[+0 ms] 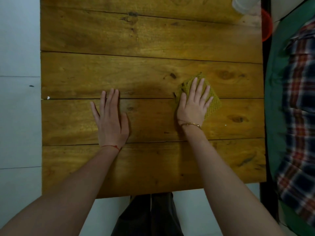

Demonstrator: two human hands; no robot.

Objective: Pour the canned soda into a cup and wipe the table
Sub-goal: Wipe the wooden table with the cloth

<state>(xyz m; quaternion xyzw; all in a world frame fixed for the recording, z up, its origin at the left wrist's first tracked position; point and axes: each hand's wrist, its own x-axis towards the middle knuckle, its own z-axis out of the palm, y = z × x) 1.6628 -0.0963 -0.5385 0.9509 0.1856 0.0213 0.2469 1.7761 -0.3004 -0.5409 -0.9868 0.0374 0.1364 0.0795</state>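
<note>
A yellow-green woven cloth (214, 103) lies flat on the wooden plank table (136, 48), right of centre. My right hand (194, 104) presses on it with straight, spread fingers, covering most of it. My left hand (110, 118) rests flat on the bare wood to the left, fingers straight. A translucent cup (245, 5) shows partly at the table's far right corner, cut off by the frame edge. No soda can is in view.
A bed with a green sheet (276, 82) and a plaid blanket (300, 116) runs along the table's right side. Something red (266, 26) sits between the table's far right corner and the bed. Pale tiled floor (18, 99) lies to the left.
</note>
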